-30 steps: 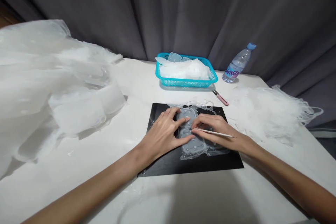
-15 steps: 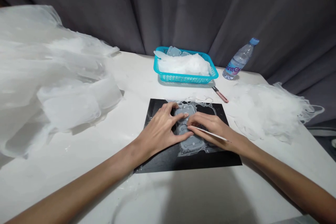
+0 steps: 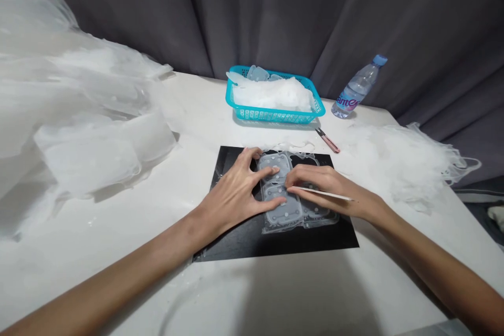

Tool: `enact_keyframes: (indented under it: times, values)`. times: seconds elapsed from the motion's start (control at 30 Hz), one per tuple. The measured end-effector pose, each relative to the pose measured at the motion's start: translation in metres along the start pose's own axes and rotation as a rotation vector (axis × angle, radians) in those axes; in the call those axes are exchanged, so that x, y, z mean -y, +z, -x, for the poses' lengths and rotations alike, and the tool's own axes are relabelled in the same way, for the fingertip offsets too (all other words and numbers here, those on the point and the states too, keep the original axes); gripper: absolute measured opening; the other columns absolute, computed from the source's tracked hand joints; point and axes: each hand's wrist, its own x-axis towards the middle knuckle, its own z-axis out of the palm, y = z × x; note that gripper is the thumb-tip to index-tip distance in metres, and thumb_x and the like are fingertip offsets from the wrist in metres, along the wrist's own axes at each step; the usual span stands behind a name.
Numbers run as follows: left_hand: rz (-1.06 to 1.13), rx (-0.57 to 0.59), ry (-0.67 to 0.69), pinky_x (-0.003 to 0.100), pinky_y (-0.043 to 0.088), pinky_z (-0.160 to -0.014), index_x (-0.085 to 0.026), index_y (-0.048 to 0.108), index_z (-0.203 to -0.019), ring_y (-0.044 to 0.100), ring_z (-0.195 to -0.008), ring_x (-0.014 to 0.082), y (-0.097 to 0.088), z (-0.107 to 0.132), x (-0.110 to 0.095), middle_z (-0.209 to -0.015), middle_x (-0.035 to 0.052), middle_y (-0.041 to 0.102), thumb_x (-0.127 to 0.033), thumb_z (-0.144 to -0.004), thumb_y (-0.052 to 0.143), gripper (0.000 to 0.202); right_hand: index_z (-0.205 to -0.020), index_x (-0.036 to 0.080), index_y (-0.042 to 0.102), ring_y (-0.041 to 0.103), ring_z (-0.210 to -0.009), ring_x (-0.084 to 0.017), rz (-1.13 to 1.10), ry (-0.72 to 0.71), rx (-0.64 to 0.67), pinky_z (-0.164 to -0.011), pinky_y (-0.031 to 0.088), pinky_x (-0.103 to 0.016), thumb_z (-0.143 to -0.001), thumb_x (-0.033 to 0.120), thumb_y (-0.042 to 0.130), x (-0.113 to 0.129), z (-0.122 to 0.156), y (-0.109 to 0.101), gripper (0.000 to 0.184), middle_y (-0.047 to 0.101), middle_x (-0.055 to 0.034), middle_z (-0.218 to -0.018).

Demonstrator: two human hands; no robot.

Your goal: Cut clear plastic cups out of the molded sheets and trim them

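Observation:
A translucent, rubbery moulded sheet (image 3: 286, 214) with rounded rectangular panels and small raised dots lies on a black mat (image 3: 240, 244). My left hand (image 3: 242, 184) rests over its left side, fingers spread, with thumb and fingertips pressing on the panels. My right hand (image 3: 325, 186) is closed around a thin white pen-like tool (image 3: 325, 193), its fingertips at the middle of the sheet. The tool's working tip is hidden under my fingers; its back end points right. Part of the sheet's right side is covered by my right hand.
A turquoise basket (image 3: 275, 115) with white translucent pieces stands at the back. Beside it are pink-handled snips (image 3: 327, 140) and a water bottle (image 3: 358, 89). Large heaps of translucent sheets (image 3: 90, 157) lie left; a pile of stringy offcuts (image 3: 409, 163) lies right.
My right hand has shifted slightly right along the sheet, and the tool lies at a flatter angle. My left hand stays pressed in place. The whole view has shifted a little.

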Motion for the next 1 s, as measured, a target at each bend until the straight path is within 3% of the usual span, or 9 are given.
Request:
enact_keyframes:
  times: [0.27, 0.5, 0.7, 0.87, 1.0]
  values:
    - [-0.001, 0.022, -0.011, 0.052, 0.052, -0.114, -0.023, 0.065, -0.134, 0.050, -0.138, 0.0356, -0.001, 0.001, 0.001, -0.146, 0.0147, 0.040, -0.055, -0.091, 0.073, 0.055, -0.112, 0.019, 0.059, 0.065, -0.103, -0.019, 0.007, -0.102, -0.032, -0.090, 0.051, -0.032, -0.110, 0.025, 0.046, -0.010, -0.006, 0.013, 0.014, 0.067, -0.0077, -0.111]
    - [-0.029, 0.044, -0.005, 0.052, 0.048, -0.117, -0.027, 0.065, -0.138, 0.049, -0.139, 0.0348, -0.002, 0.000, 0.003, -0.147, 0.0135, 0.040, -0.063, -0.091, 0.069, 0.059, -0.109, 0.020, 0.062, 0.066, -0.100, -0.020, 0.028, -0.081, 0.010, -0.089, 0.051, -0.034, -0.110, 0.027, 0.047, -0.013, 0.000, -0.006, 0.017, 0.070, -0.0081, -0.110]
    - [-0.060, 0.081, 0.002, 0.062, 0.031, -0.127, -0.029, 0.061, -0.146, 0.039, -0.150, 0.0392, -0.002, 0.000, 0.005, -0.160, 0.0121, 0.037, -0.065, -0.094, 0.063, 0.063, -0.108, 0.020, 0.065, 0.067, -0.102, -0.019, -0.068, -0.103, -0.035, -0.092, 0.053, -0.034, -0.108, 0.026, 0.054, -0.020, -0.003, -0.005, 0.013, 0.071, -0.0059, -0.110]
    - [-0.035, 0.074, -0.005, 0.064, 0.034, -0.124, -0.028, 0.063, -0.143, 0.039, -0.151, 0.0420, 0.000, 0.000, 0.008, -0.159, 0.0137, 0.038, -0.067, -0.093, 0.064, 0.064, -0.108, 0.019, 0.064, 0.066, -0.099, -0.018, -0.072, -0.135, -0.021, -0.089, 0.052, -0.033, -0.108, 0.025, 0.052, -0.023, -0.009, 0.001, 0.013, 0.070, -0.0055, -0.107]
    - [-0.018, 0.081, -0.030, 0.065, 0.037, -0.123, -0.030, 0.063, -0.144, 0.037, -0.151, 0.0431, -0.002, 0.000, 0.006, -0.159, 0.0127, 0.038, -0.068, -0.092, 0.064, 0.065, -0.108, 0.020, 0.064, 0.066, -0.094, -0.018, 0.018, -0.117, 0.008, -0.086, 0.052, -0.032, -0.109, 0.027, 0.050, -0.020, -0.006, -0.008, 0.016, 0.071, -0.0060, -0.107]
